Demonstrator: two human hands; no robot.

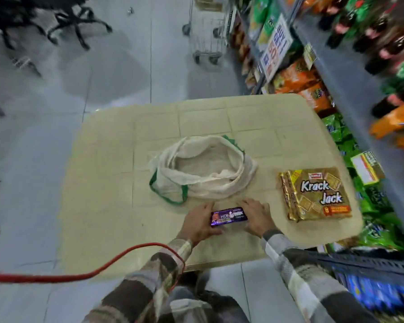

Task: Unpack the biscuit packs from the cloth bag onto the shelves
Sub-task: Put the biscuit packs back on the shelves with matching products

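From the head camera I look down on a beige table (117, 183) standing in a shop aisle. My left hand (200, 223) grips the left end of a small purple biscuit pack (229, 216), with its fingers curled round that end. My right hand (257, 219) lies against the pack's right end with its fingers spread and fairly straight, touching rather than clasping. I cannot see what goes on under its palm. The pack sits at the near edge of the table, just in front of the cloth bag (203, 169). Its print is too smeared to read past "HIDE".

The bag slumps open, cream with green handles, and I make out only folds of cloth inside. To its right, well apart, a golden Krack Jack pack (315, 194) lies flat on the table.

The shelves (350, 94) run up the right side. They are badly blurred, with orange and green packets I cannot name and the frame cutting them off. A red cable (79, 273) crosses my left sleeve, and a wire trolley (208, 36) stands beyond the table.
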